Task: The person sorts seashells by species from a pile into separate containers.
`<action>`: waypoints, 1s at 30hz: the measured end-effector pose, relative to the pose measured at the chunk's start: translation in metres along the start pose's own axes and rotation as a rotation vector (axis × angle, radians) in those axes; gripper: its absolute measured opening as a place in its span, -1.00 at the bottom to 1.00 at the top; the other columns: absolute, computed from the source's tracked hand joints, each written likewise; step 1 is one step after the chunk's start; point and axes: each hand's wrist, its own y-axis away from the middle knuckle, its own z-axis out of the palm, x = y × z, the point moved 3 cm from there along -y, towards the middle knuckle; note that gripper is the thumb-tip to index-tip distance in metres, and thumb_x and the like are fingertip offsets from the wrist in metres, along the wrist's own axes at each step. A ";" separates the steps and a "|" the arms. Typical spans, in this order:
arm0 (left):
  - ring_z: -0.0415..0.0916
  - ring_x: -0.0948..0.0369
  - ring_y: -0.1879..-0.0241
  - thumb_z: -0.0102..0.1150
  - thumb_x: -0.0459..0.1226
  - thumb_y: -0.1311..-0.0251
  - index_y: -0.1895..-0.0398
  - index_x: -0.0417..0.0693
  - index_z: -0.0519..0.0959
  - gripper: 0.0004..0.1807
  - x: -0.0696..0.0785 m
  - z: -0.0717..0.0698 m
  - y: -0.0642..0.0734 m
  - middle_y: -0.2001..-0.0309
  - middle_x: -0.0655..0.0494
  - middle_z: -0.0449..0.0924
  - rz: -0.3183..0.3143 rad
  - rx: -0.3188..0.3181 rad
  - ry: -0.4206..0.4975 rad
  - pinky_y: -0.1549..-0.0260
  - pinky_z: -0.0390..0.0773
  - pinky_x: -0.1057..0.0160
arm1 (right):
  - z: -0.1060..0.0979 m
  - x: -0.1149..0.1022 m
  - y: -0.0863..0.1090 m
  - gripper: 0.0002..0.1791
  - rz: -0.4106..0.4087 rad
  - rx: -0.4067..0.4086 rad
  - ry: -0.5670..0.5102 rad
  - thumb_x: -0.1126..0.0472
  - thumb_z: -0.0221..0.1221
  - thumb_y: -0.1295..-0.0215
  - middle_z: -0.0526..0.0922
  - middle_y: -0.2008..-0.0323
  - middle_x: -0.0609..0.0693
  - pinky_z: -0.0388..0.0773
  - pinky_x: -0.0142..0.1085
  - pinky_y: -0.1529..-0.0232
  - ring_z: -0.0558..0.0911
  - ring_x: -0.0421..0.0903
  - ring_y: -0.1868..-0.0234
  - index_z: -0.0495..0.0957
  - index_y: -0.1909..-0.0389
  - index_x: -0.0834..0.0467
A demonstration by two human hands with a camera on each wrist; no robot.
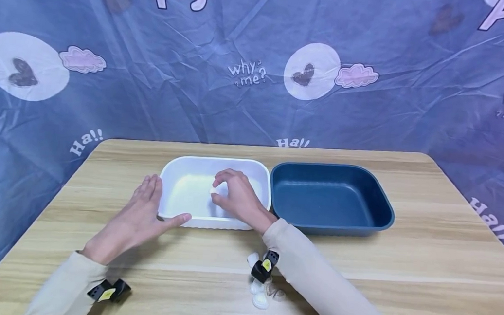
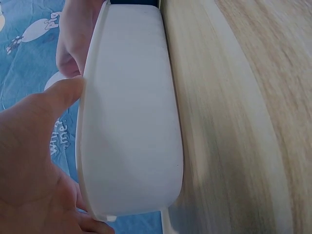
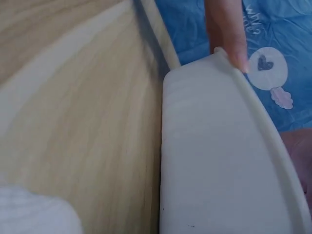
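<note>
Beige sleeves (image 1: 330,290) reach in from five and seven o'clock over the wooden table (image 1: 437,268). Fingers straight and thumb spread, the left hand (image 1: 136,215) rests on the white plastic basin's (image 1: 188,197) rim, fingers at nine o'clock, thumb at eight. Over that basin the right hand (image 1: 244,196) pinches a small white shell (image 1: 212,190). More seashells (image 1: 261,301) lie at five o'clock from the basin, a dark blue basin (image 1: 323,204) beside it at three.

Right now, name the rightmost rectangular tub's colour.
That rectangular tub: dark blue, clearest in the head view.
</note>
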 end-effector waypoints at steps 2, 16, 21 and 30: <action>-0.44 -0.29 -0.44 -0.11 0.43 -0.13 -0.42 -0.55 -0.29 0.32 0.000 0.001 0.000 -0.44 -0.47 -0.45 0.002 0.003 -0.003 -0.39 -0.22 -0.22 | 0.003 0.000 -0.004 -0.84 0.010 -0.012 0.038 0.26 0.32 -0.14 0.63 -0.03 0.08 0.39 -0.11 -0.24 0.48 0.06 -0.17 0.65 0.26 0.22; -0.45 -0.27 -0.45 -0.12 0.45 -0.12 -0.42 -0.53 -0.31 0.32 -0.003 0.003 0.000 -0.45 -0.46 -0.46 -0.001 -0.002 0.002 -0.39 -0.23 -0.21 | -0.023 0.000 0.011 -0.79 -0.085 0.166 -0.033 0.37 0.24 -0.18 0.66 0.05 0.10 0.42 -0.12 -0.20 0.56 0.06 -0.09 0.66 0.15 0.27; -0.47 -0.26 -0.45 -0.13 0.45 -0.11 -0.42 -0.52 -0.33 0.33 -0.004 0.004 -0.001 -0.45 -0.43 -0.48 -0.003 -0.009 -0.002 -0.39 -0.25 -0.21 | -0.045 -0.003 0.033 -0.77 -0.141 0.204 -0.061 0.34 0.22 -0.22 0.64 0.01 0.06 0.45 -0.11 -0.16 0.55 0.02 -0.10 0.65 0.10 0.23; -0.50 -0.23 -0.45 -0.14 0.44 -0.13 -0.43 -0.51 -0.34 0.31 -0.003 0.002 0.001 -0.46 -0.38 -0.52 0.000 -0.006 0.009 -0.39 -0.25 -0.20 | -0.060 -0.003 0.072 -0.72 -0.227 0.240 -0.065 0.32 0.28 -0.17 0.65 0.03 0.01 0.50 -0.15 -0.10 0.57 -0.07 -0.07 0.63 0.07 0.23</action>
